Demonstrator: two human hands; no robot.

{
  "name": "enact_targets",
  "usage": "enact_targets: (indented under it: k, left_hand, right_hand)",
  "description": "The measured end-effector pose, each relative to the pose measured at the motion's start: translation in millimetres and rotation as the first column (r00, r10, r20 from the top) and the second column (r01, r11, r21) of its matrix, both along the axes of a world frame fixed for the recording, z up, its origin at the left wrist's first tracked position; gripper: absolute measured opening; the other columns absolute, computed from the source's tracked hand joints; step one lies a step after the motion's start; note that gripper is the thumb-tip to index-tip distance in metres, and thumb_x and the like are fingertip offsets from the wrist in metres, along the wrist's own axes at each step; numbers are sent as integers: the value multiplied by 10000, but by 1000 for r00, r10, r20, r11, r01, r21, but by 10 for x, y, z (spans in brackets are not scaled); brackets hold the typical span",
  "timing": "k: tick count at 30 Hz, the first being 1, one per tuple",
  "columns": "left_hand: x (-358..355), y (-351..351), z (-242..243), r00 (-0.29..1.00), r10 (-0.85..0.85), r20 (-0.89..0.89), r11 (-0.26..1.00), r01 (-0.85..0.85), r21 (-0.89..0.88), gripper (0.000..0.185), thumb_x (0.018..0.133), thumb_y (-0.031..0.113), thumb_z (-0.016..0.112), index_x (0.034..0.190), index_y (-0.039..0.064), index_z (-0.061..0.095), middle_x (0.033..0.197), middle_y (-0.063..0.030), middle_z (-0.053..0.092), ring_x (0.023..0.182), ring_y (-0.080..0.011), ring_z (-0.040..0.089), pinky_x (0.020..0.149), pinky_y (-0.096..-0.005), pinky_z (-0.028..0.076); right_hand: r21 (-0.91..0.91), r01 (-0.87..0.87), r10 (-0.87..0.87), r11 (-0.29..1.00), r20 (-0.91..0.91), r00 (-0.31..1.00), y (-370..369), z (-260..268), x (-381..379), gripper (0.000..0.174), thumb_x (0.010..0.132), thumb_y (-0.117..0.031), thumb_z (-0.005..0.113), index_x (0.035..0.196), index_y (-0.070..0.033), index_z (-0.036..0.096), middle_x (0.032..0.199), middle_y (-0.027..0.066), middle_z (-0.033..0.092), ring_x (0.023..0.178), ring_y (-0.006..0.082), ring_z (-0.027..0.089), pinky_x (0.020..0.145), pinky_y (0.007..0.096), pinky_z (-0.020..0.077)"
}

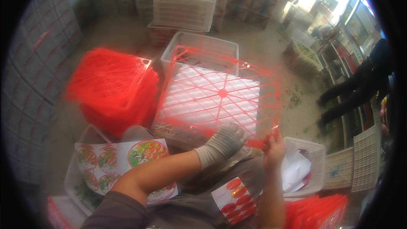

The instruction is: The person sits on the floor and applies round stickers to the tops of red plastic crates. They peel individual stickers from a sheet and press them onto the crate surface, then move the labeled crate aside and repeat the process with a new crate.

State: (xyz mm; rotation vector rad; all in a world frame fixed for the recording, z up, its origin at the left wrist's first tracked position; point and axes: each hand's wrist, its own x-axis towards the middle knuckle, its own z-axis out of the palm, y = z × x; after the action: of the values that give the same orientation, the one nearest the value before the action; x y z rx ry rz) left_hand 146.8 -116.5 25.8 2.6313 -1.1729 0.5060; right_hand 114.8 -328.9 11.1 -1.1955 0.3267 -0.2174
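A red plastic lattice basket (223, 93), blurred by motion, is held tilted in front of me. My left hand (225, 138), in a whitish knit glove, closes on its near edge. At the near right corner my bare right hand (274, 148) grips the same basket. Through the lattice shows a bumpy white padding sheet (241, 109). That sheet lies over a white plastic crate (163, 128), which is partly hidden. A tall stack of red baskets (119, 86) stands to the left.
Printed round labels (148, 152) lie by my left arm; a sheet of red oval stickers (235, 200) rests on my lap. A white crate (318, 165) at right holds papers. More red baskets (318, 211) sit lower right. Beyond, a person's dark-clothed legs (346, 92) show.
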Motion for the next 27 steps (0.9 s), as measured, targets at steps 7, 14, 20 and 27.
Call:
enact_targets:
  k: [7, 14, 20, 27]
  left_hand:
    - [241, 39, -417, 996, 83, -36, 993, -79, 91, 315, 809, 243, 581, 1090, 107, 622, 948, -61, 612, 904, -258, 581, 776, -420, 463]
    - [234, -20, -580, 992, 102, -76, 993, -97, 71, 339, 830, 203, 553, 1141, 76, 599, 948, -68, 613, 892, -257, 584, 774, -410, 470]
    - [239, 30, -651, 994, 97, -43, 995, -97, 6, 358, 822, 190, 553, 1158, 71, 583, 970, -77, 597, 916, -263, 575, 808, -404, 479]
    - [243, 132, -624, 996, 87, 32, 995, -85, -54, 391, 775, 189, 592, 1151, 85, 589, 1050, -88, 576, 1025, -270, 553, 860, -424, 478]
  right_hand:
    - [-28, -79, 78, 996, -56, 995, 56, -456, 409, 415, 994, -45, 483, 1408, -36, 451, 1000, 24, 614, 778, 98, 594, 624, 239, 548]
    - [-63, -19, 14, 998, -84, 996, 50, -591, 453, 368, 989, -45, 485, 1355, -31, 516, 979, 7, 635, 751, 66, 568, 567, 204, 491]
    - [-70, 18, -25, 997, -90, 996, 34, -633, 458, 358, 991, -56, 488, 1347, -29, 524, 995, 4, 642, 742, 65, 565, 555, 194, 458]
    - [-166, 37, -60, 985, -138, 989, -15, -725, 495, 403, 977, -104, 549, 1361, 8, 495, 1071, 51, 660, 877, 147, 630, 695, 264, 511]
